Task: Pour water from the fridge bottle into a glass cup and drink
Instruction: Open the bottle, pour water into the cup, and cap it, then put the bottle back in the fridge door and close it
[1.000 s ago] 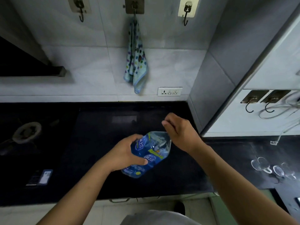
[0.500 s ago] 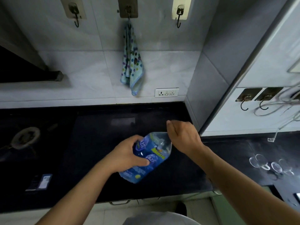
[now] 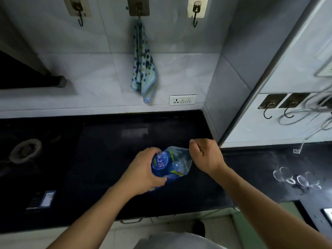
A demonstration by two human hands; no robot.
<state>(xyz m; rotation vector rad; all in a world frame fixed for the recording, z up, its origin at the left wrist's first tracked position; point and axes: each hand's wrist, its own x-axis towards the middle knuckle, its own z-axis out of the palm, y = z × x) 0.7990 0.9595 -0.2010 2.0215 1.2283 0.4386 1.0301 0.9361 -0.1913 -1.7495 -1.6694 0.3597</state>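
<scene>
Bottle (image 3: 170, 165) of clear plastic with a blue label is held over the front middle of the black desk (image 3: 107, 155), between the two hands; whether its base touches the desk cannot be told. Since half a second ago the left hand (image 3: 145, 170) has slid higher up the body, hiding the lower label and base that showed then, and it grips the bottle with fingers wrapped round it. The bottle now looks more end-on and is blurred. The right hand (image 3: 206, 155) stays curled in a fist over the top end, clamped there; the cap is hidden. On the far left a stove burner (image 3: 25, 150) sits on the desk, with a flat dark object (image 3: 42, 199) near the front edge, both well apart from the hands. Bare desk lies between these and the left hand, and behind the bottle up to the wall, where a dotted towel (image 3: 143, 72) hangs from a hook (image 3: 139, 8) beside a socket (image 3: 182, 100). A wall corner (image 3: 221, 112) stands just behind the right hand. Further right, glass cups (image 3: 285, 175) sit on the desk near its front edge, well apart from the bottle
</scene>
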